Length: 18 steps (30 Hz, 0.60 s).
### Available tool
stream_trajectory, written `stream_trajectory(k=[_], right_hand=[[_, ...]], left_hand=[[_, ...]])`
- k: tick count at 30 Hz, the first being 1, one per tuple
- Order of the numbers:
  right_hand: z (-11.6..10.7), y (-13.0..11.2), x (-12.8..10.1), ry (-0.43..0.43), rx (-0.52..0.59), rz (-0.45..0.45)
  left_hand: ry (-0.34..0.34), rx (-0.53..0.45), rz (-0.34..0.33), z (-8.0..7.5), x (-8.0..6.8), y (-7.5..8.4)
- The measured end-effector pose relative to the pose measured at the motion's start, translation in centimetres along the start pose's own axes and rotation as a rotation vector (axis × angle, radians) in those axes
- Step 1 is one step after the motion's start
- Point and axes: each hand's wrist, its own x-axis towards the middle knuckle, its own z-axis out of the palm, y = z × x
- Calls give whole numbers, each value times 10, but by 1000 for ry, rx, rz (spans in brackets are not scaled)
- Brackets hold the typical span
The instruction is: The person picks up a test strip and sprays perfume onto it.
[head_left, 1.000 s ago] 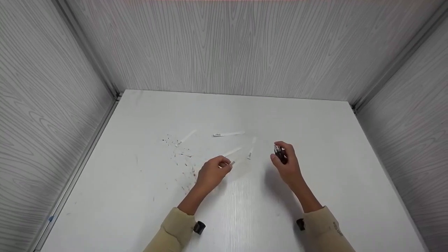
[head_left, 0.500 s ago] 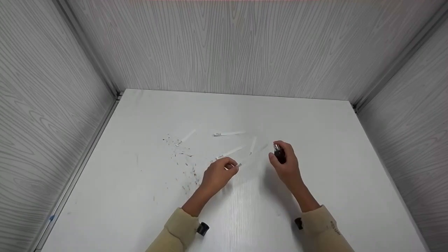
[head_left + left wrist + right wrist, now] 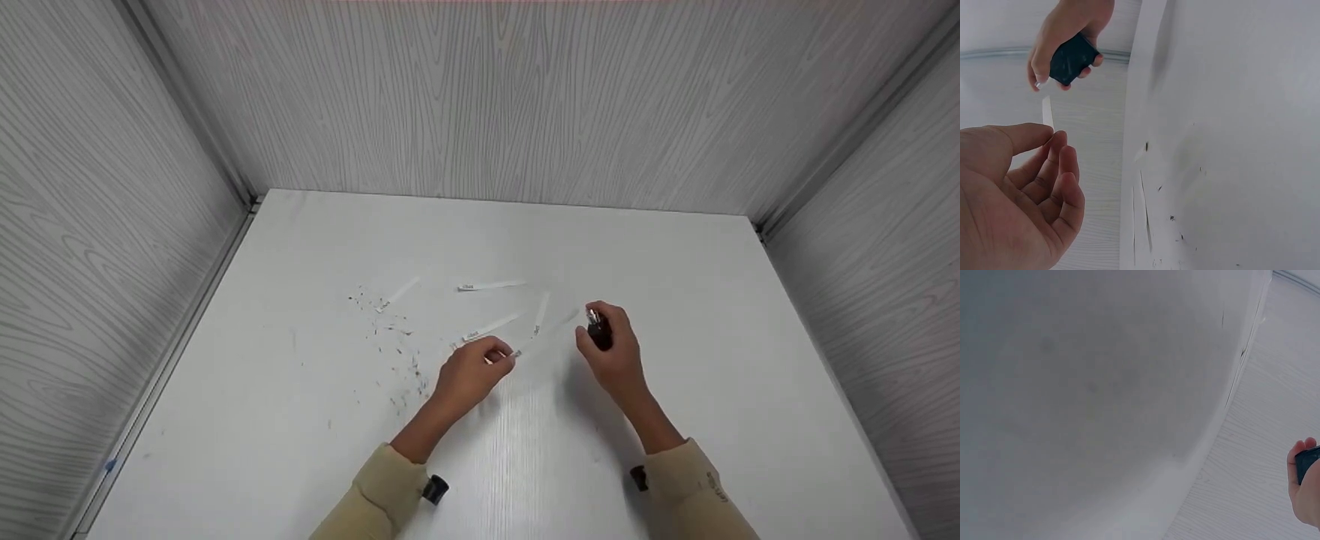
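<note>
My left hand pinches a white paper test strip between thumb and index finger, its other fingers curled loosely below. In the head view the strip's far part slants up and right, faint against the table, and its tip comes close to the right hand. My right hand grips a small dark spray bottle with a shiny silver top, index finger over the sprayer. The left wrist view shows the bottle's dark body above the strip. At the right wrist view's edge, only part of the hand and bottle appears.
Several similar strips with printed ends lie on the white table: a left strip, a far strip, a right strip and one strip beside my left hand. Dark specks are scattered at left. Grey wood-grain walls enclose the table.
My left hand has shifted slightly right with its strip, bringing the strip's tip closer to the bottle. The right hand has edged slightly left and otherwise stays put, still holding the bottle.
</note>
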Motion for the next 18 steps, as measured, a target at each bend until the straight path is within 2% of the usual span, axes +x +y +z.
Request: stream_trajectory(k=[8,18], right_hand=[[0,-1,0,0,10,4],[1,-4,-1,15,-33,4]], left_hand=[[-5,-8,7,2,-1,0],[-22,9,24,-2,0,0]])
